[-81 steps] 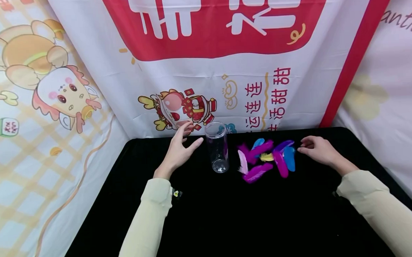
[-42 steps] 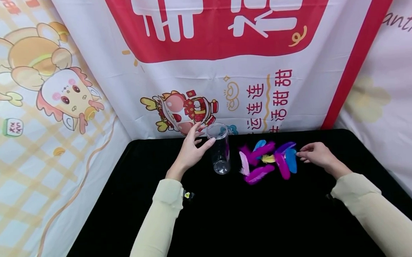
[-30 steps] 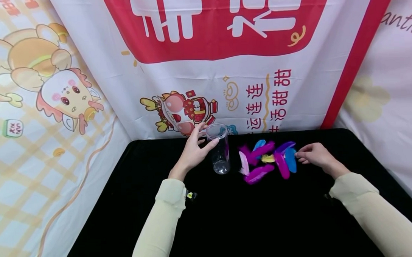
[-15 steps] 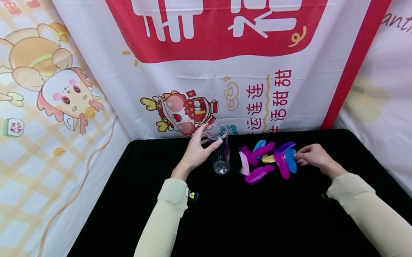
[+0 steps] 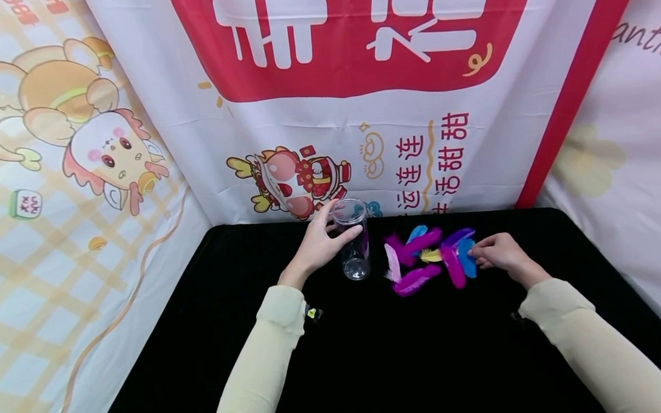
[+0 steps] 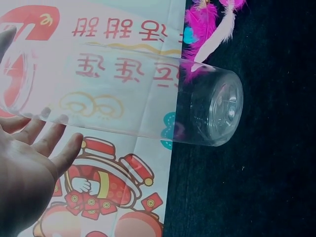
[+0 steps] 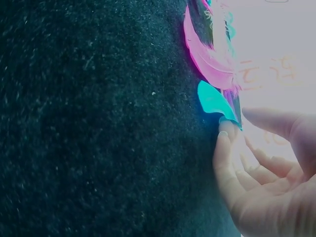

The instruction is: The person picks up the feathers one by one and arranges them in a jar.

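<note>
A clear cylindrical jar (image 5: 356,248) stands upright on the black table, with no lid visible on top. My left hand (image 5: 321,240) holds it near the rim, thumb across the front and fingers round the far side; in the left wrist view several fingertips (image 6: 61,118) meet its wall. Right of the jar lies a loose group of feathers: magenta (image 5: 417,279), pale pink (image 5: 391,262), yellow (image 5: 430,255), purple (image 5: 457,236) and blue. My right hand (image 5: 501,251) touches the rightmost blue feather (image 5: 466,259); in the right wrist view a gap shows between thumb and forefinger.
Black cloth covers the table (image 5: 368,351). A printed white and red hanging (image 5: 316,122) rises right behind its back edge. A patterned cloth (image 5: 91,239) borders the left side and a pale one (image 5: 624,160) the right.
My left hand has moved right, from beside the jar to round it. My right hand has edged left and slightly down onto the blue feather. Jar and feathers keep their places.
</note>
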Tool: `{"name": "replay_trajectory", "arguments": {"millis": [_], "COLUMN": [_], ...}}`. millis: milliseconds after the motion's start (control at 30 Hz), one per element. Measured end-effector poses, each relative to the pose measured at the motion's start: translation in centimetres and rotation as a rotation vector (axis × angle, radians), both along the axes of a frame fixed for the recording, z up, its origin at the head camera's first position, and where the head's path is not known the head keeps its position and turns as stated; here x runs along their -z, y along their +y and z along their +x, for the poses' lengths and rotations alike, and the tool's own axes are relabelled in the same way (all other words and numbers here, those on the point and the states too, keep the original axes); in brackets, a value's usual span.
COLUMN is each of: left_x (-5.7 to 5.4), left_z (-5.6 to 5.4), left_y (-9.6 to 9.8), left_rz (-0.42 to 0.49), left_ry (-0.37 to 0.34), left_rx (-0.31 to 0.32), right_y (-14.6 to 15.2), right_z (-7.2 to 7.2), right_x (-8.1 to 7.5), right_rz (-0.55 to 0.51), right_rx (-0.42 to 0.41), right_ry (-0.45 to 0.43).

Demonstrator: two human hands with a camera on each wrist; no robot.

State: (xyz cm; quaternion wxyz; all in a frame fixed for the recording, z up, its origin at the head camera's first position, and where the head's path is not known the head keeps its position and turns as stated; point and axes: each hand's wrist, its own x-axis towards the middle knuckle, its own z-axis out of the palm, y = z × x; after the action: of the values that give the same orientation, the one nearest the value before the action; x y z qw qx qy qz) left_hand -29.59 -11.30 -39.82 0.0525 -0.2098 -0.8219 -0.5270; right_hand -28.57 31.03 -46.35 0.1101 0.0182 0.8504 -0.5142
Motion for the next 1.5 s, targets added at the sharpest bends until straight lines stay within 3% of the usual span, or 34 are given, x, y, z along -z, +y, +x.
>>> {"name": "replay_trajectory", "arguments": {"millis": [733,1500], "left_x": [0.07,0.45], "left_z": [0.00,-0.10], "left_y": [0.63,0.77], "left_rz": [0.035,0.089], "left_ry": [0.034,-0.012], "left_rx": [-0.015,-0.011], "right_y": [-0.19,0.16], "right_z": [-0.04,-0.24], "right_x": [0.01,0.18], "right_rz": [0.001,-0.138], "right_rx": [0.012,-0.006], "right_ry": [-0.010,-0.065]}}
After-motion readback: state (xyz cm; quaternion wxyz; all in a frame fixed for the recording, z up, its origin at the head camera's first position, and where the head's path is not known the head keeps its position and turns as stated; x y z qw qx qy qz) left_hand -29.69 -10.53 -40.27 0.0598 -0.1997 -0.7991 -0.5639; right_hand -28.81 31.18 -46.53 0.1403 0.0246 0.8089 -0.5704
